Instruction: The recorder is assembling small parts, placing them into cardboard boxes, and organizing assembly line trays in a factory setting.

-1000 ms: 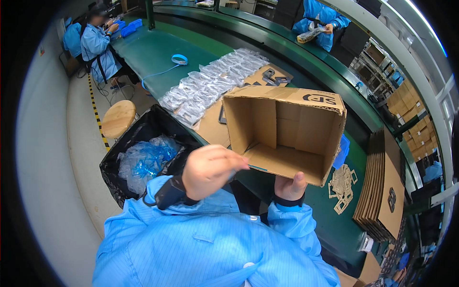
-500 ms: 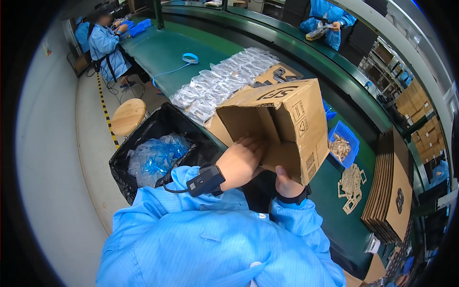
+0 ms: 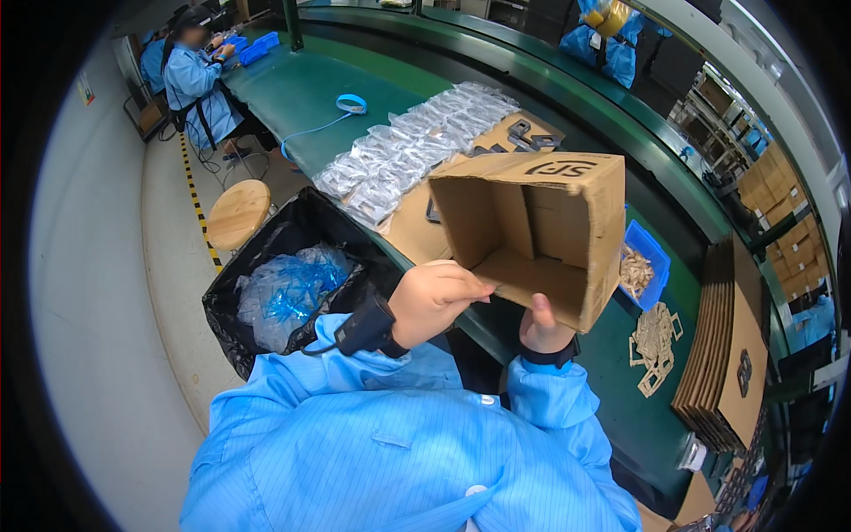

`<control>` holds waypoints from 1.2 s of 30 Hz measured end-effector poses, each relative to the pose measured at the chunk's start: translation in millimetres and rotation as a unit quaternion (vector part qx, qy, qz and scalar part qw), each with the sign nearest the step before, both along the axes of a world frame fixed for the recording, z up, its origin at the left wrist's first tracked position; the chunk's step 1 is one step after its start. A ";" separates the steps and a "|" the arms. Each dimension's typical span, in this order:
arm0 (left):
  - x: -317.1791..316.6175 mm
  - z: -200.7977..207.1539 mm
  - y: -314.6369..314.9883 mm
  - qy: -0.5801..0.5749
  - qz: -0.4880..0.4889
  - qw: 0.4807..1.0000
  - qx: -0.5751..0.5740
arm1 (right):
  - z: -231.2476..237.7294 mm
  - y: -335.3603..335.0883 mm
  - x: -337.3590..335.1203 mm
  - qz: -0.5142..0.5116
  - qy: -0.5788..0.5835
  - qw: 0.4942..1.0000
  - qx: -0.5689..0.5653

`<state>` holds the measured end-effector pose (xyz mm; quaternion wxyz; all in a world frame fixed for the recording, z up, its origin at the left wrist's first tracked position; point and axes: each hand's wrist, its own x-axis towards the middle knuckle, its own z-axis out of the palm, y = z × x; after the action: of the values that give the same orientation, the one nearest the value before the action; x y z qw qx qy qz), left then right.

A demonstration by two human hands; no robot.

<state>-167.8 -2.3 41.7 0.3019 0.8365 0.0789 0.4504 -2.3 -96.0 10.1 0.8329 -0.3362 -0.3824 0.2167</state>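
Observation:
An open cardboard box (image 3: 607, 230) is tilted on its side above the bench, its mouth facing me and its bare inner walls showing. My right hand (image 3: 543, 330) grips its lower front edge, thumb up at the rim and the other fingers hidden underneath. Just outside the mouth, by the lower left edge, my left hand (image 3: 434, 301) is closed with thumb and fingertips pinched together. Whatever it pinches, if anything, is too small to make out. Behind the box lie rows of clear plastic bags (image 3: 417, 142) with items inside, beside dark frame-shaped parts (image 3: 532, 137) on cardboard.
A black-lined bin (image 3: 222, 306) with clear and blue plastic film stands at left, by a wooden stool (image 3: 239, 215). At right are a blue tray (image 3: 651, 257) of small tan pieces, tan frames (image 3: 654, 348) and stacked cardboard sheets (image 3: 722, 355). Co-workers (image 3: 191, 84) sit far left.
My left hand has come out of the box and now pinches by its lower edge. The box has shifted right and turned its mouth more toward me.

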 end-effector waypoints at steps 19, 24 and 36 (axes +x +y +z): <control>22.2 -12.0 44.3 0.403 0.062 0.860 0.306 | -43.9 -6.1 24.6 -0.136 -0.373 0.901 -0.174; 23.5 22.0 56.4 0.507 -0.060 0.800 0.316 | -29.8 -4.3 31.3 -0.138 -0.387 0.893 -0.185; -7.8 54.0 69.8 0.444 -0.151 0.795 0.385 | 4.4 11.4 11.0 0.062 0.056 0.996 -0.033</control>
<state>-175.5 67.6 95.6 -0.0488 0.9930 -0.1032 -0.0292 8.7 -84.7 14.5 0.8265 -0.3261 -0.3477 0.2994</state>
